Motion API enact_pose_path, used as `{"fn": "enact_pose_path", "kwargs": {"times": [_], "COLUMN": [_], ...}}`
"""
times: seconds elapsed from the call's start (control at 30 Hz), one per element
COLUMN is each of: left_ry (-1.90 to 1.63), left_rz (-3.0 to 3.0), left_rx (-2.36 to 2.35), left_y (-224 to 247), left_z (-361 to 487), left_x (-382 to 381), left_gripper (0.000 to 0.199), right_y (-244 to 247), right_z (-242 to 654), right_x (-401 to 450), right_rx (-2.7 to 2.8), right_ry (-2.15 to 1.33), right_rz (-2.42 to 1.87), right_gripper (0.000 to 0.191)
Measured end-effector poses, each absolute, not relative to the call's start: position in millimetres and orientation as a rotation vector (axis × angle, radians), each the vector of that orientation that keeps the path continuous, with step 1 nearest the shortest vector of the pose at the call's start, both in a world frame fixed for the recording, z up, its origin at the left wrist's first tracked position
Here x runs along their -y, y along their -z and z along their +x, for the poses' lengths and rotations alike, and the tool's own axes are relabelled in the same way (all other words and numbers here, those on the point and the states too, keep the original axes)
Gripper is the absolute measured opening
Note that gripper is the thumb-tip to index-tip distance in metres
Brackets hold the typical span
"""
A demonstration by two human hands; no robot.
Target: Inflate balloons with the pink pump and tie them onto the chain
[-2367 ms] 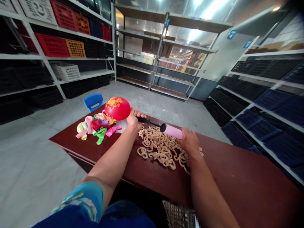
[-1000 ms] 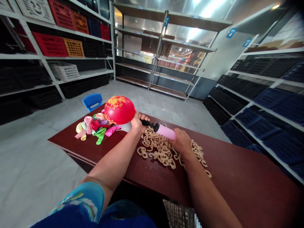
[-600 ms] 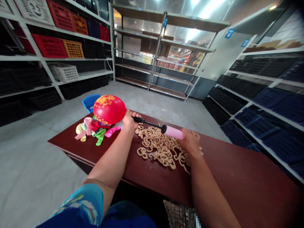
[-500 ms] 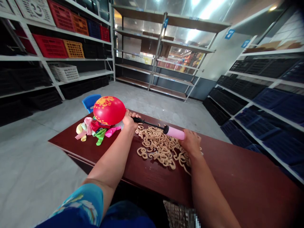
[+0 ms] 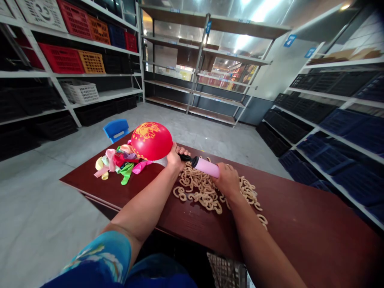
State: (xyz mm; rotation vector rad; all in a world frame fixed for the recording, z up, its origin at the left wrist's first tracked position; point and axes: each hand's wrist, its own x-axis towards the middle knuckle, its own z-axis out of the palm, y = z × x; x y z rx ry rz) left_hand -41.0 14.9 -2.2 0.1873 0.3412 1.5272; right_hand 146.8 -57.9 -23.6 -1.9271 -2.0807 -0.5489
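An inflated red balloon [image 5: 152,141] with yellow print sits at the fingers of my left hand [image 5: 176,157]; its neck is hidden there. That hand is closed around the black end of a hand balloon pump [image 5: 207,167]. My right hand [image 5: 228,179] wraps the far end of the pump's pink barrel. The barrel's black cap is close to my left fingers, and little of the rod shows. Under the pump, a pile of beige curled strings [image 5: 204,196] lies on the dark red table [image 5: 288,216]. Limp balloons [image 5: 120,162] in several colours lie at the table's left.
Behind the table's far left corner stands a blue chair [image 5: 116,129]. Shelving with coloured crates [image 5: 61,59] lines the left wall, and dark blue crates [image 5: 345,156] fill racks at the right. A metal rack [image 5: 196,96] stands at the back.
My right hand and the pink barrel have moved left, and the rod between my hands has shortened. My left hand and the red balloon have shifted right.
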Motion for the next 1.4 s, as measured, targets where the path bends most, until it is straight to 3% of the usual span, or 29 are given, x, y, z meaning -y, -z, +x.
{"fn": "enact_pose_path", "kwargs": {"times": [0.37,0.8,1.17,1.4], "left_ry": [-1.676,-1.525,-1.663,-1.623], "left_rz": [0.102,0.151,0.034,0.051], "left_rx": [-0.416,-0.352,-0.47,-0.457], "left_y": [4.8,5.1,5.2,3.8], "left_z": [-85.7,-37.3,-82.5,-68.4], "left_x": [-37.8,-14.8,-37.8,-31.0], "left_gripper": [0.039,0.048,0.038,0.039], "right_y": [17.9,19.9,19.0,18.4], "right_z": [187.2,149.8,190.8,176.4], "right_x": [55.0,58.8,54.8,56.2], "right_rx": [1.934,2.143,1.999,2.088], "right_ry": [0.507,0.495,0.495,0.496], "right_rz": [-2.133,-1.886,-2.077,-2.014], "right_gripper": [0.029,0.034,0.034,0.035]}}
